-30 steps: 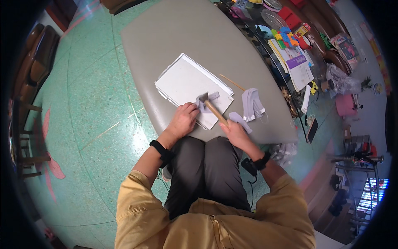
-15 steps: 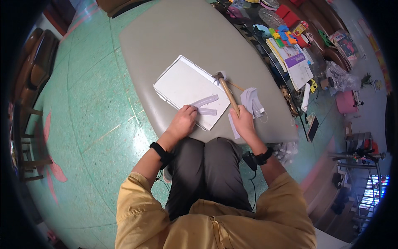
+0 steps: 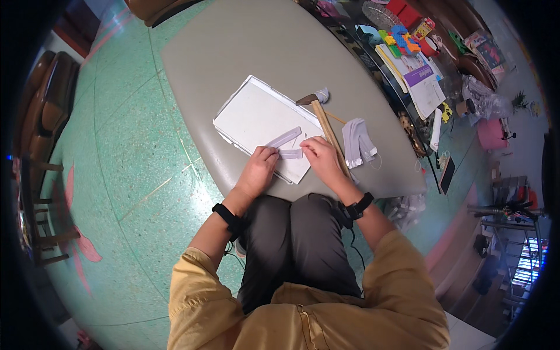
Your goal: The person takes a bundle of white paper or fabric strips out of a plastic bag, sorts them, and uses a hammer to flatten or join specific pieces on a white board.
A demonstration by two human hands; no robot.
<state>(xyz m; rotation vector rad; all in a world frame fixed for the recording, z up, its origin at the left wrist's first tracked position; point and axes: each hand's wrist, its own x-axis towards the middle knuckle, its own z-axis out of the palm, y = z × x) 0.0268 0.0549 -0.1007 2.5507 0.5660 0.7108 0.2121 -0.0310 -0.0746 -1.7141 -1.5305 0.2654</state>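
A pale lavender strip (image 3: pixel 285 137), bent into a V, lies on a white board (image 3: pixel 251 114) with raised, worn edges. My left hand (image 3: pixel 258 172) pinches the strip where its two arms meet. My right hand (image 3: pixel 324 160) is closed, its fingertips together at the end of the strip's lower arm; whatever they pinch is too small to make out. Just right of that hand a hammer (image 3: pixel 328 125) rests, its wooden handle partly behind my wrist, its dark head at the board's far right corner. More lavender strips (image 3: pixel 356 140) are bundled beyond the handle.
The board lies on a grey padded bench (image 3: pixel 233 46) in front of my knees. A small whitish roll (image 3: pixel 322 94) sits by the hammer head. To the right, a dark low table holds papers (image 3: pixel 423 87), toy bricks (image 3: pixel 399 41) and a white tube (image 3: pixel 436 129).
My right hand has let go of the hammer, which now lies on the bench, and has moved left to the strip's lower arm. My left hand keeps its place.
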